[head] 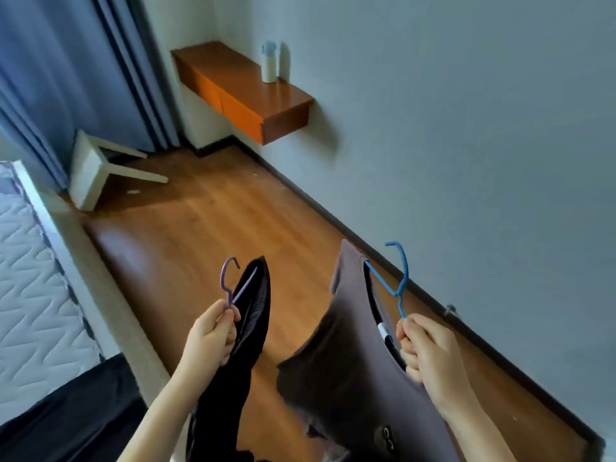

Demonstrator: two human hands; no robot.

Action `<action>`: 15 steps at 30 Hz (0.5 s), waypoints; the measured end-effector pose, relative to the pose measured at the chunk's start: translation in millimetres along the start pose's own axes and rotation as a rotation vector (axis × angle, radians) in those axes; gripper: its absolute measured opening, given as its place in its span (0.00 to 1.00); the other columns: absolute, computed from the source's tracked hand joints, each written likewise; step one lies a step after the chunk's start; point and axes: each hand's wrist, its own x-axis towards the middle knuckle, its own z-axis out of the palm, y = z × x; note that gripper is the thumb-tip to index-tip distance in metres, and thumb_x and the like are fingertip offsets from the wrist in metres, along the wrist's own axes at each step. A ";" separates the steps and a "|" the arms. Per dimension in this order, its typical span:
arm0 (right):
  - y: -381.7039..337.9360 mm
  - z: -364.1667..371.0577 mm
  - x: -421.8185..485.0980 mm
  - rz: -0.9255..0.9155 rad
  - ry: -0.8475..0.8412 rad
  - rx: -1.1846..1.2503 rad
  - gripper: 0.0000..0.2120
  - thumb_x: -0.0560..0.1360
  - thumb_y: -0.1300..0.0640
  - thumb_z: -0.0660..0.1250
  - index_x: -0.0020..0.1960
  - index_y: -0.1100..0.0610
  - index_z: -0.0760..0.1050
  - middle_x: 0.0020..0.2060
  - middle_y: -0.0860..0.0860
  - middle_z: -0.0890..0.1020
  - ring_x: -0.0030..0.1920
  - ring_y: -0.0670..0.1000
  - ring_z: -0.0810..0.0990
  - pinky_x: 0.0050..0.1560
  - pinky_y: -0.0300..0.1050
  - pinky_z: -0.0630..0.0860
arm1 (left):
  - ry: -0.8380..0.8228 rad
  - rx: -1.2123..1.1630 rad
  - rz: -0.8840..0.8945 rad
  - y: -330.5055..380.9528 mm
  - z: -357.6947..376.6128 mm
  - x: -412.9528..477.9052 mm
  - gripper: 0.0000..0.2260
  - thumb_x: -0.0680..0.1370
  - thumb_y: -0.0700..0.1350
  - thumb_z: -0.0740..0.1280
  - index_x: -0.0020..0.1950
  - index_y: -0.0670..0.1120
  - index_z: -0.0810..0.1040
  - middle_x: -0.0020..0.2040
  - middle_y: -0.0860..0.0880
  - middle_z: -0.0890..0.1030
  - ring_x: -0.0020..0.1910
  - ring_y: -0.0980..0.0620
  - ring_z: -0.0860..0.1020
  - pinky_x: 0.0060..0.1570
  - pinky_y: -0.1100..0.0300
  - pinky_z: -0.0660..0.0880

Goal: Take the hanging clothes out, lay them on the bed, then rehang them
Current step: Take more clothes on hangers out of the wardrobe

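Note:
My left hand (213, 335) grips the neck of a purple hanger (228, 278), from which a black garment (246, 345) hangs down over the floor. My right hand (423, 348) holds a blue hanger (398, 278) carrying a grey-brown T-shirt (346, 361), whose neckline shows a white label. Both garments dangle in front of me, apart from each other. The bed (30, 278), with a white quilted mattress, lies at the left edge. A dark cloth (73, 411) lies at its near corner.
A wooden floor (200, 228) runs ahead between the bed and a pale wall (466, 145). A wall-mounted wooden shelf (246, 91) bears a white bottle (269, 63). A white stool (96, 171) lies tipped over by blue curtains (66, 61).

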 end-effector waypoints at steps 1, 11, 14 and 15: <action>-7.3 -1.8 23.5 -0.002 -0.068 -0.029 0.15 0.81 0.63 0.56 0.37 0.69 0.61 0.28 0.54 0.56 0.27 0.48 0.52 0.27 0.39 0.49 | 0.057 -0.008 -0.018 0.0 3.7 2.0 0.11 0.84 0.42 0.53 0.45 0.42 0.70 0.25 0.53 0.62 0.21 0.56 0.57 0.21 0.67 0.54; -67.8 78.8 255.3 -0.077 -0.551 -0.202 0.17 0.80 0.63 0.58 0.33 0.64 0.66 0.23 0.48 0.61 0.23 0.45 0.57 0.24 0.34 0.55 | 0.599 -0.162 -0.104 -2.4 -6.7 39.5 0.11 0.84 0.40 0.55 0.45 0.38 0.71 0.26 0.51 0.62 0.20 0.58 0.57 0.20 0.70 0.54; -80.5 119.3 324.0 -0.089 -0.590 -0.237 0.16 0.80 0.64 0.58 0.33 0.62 0.67 0.23 0.48 0.61 0.22 0.45 0.57 0.24 0.33 0.55 | 0.685 -0.209 -0.135 -5.6 -19.8 90.5 0.11 0.84 0.40 0.55 0.43 0.39 0.70 0.26 0.51 0.61 0.21 0.57 0.56 0.21 0.71 0.54; -86.4 133.2 347.7 -0.088 -0.600 -0.245 0.16 0.80 0.64 0.58 0.33 0.62 0.67 0.23 0.48 0.61 0.22 0.45 0.57 0.24 0.34 0.54 | 0.709 -0.218 -0.138 -3.4 -27.7 112.2 0.11 0.84 0.40 0.55 0.43 0.39 0.70 0.26 0.52 0.60 0.21 0.57 0.56 0.21 0.71 0.54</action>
